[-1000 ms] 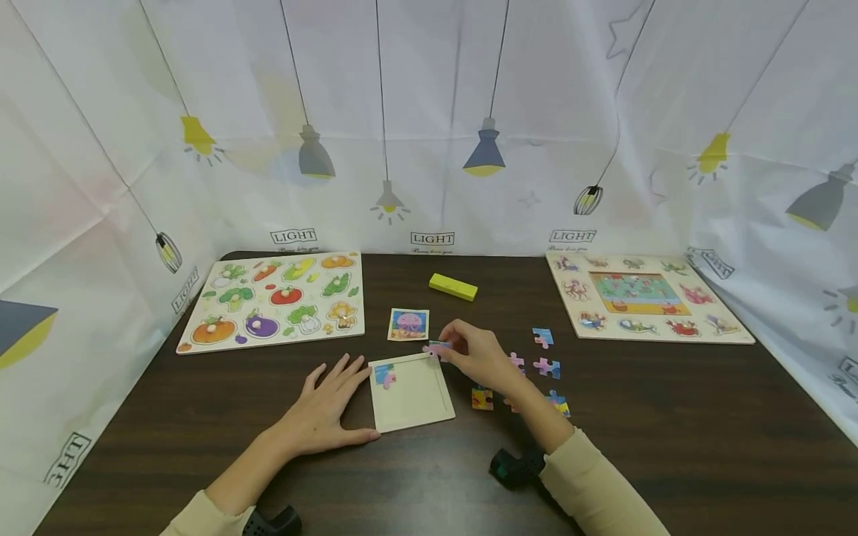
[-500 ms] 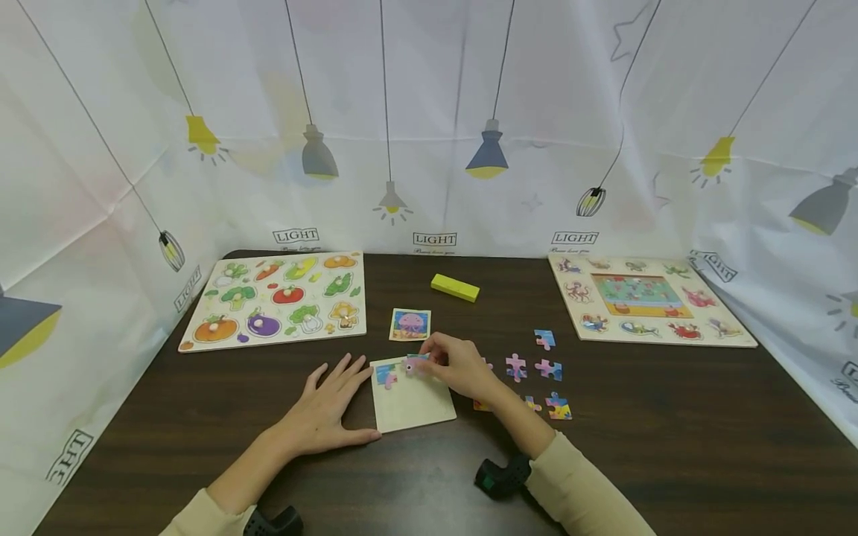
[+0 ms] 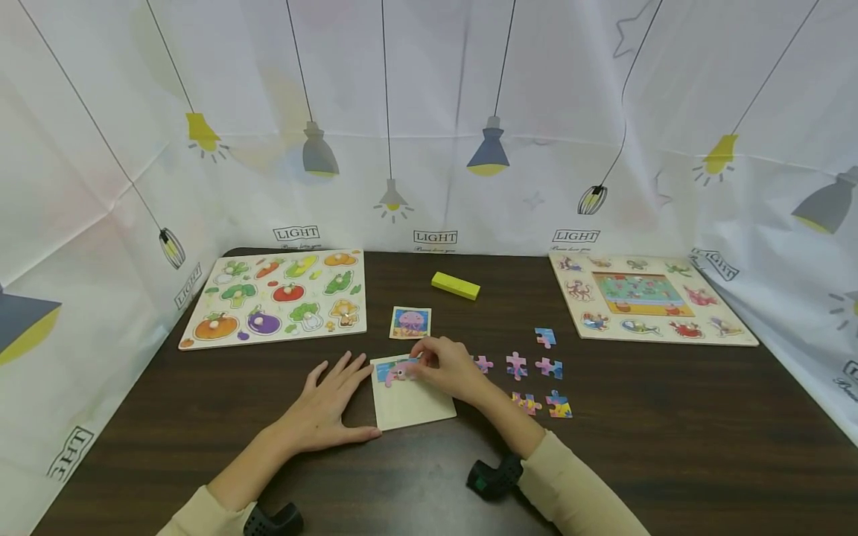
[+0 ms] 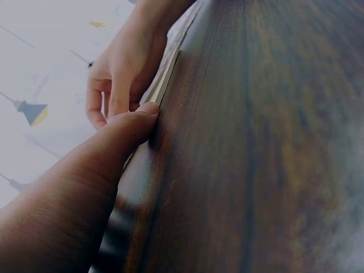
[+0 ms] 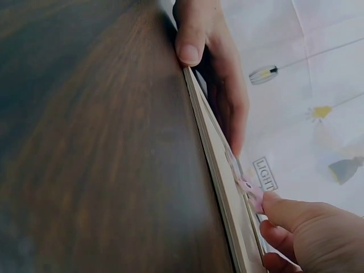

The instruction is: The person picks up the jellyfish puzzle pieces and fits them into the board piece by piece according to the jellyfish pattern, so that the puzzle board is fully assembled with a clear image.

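Observation:
My right hand (image 3: pixel 447 367) pinches a pink puzzle piece (image 3: pixel 404 369) between thumb and fingertips, at the top side of a square wooden puzzle tray (image 3: pixel 415 406). In the right wrist view the pink piece (image 5: pixel 253 195) shows at the thumb tip, against the tray's upper face. A blue-and-pink corner piece (image 3: pixel 383 370) lies in the tray's upper left corner, beside the pinched one. My left hand (image 3: pixel 325 409) rests flat with spread fingers left of the tray; its thumb touches the tray's lower left corner. Part of the pinched piece is hidden behind my right fingers.
Several loose puzzle pieces (image 3: pixel 516 366) lie right of the tray. Behind it are a jellyfish picture card (image 3: pixel 410 322) and a yellow block (image 3: pixel 455 286). A vegetable puzzle board (image 3: pixel 281 298) stands back left, a sea-animal board (image 3: pixel 643 298) back right.
My right hand has carried the pink piece leftward from the tray's upper right corner to beside the corner piece. My left hand has stayed in place.

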Available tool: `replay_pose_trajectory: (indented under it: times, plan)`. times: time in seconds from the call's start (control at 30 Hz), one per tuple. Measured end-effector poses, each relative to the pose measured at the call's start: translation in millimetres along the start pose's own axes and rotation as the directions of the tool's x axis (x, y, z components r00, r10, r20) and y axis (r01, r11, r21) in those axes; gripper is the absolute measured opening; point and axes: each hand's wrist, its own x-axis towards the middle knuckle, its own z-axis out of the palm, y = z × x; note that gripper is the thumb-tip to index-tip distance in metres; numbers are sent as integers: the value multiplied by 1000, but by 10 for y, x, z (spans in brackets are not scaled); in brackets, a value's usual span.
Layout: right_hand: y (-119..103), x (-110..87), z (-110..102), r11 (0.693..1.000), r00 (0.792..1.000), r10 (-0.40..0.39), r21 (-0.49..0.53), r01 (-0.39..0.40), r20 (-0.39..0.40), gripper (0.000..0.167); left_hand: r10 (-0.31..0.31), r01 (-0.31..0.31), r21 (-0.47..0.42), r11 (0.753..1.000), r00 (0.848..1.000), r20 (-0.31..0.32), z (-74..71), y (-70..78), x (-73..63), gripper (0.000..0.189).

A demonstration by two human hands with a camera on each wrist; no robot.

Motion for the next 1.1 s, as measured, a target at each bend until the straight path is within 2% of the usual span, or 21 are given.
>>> replay_pose_trajectory:
  times: [0.2, 0.67, 1.1]
  plan:
    - [21, 37, 58, 996, 999, -14, -86, 11, -36, 12, -1, 1, -2, 1000, 1000, 2, 4, -4, -1, 96]
    - [-17, 47, 137, 979, 995, -35, -205, 14, -97, 15, -12, 12, -7, 1000, 1000, 14, 0, 0, 1, 97]
    - [-6, 62, 160, 981, 993, -58, -188, 38, -103, 16, -2, 2, 8, 1000, 1000, -6, 15, -12, -2, 94]
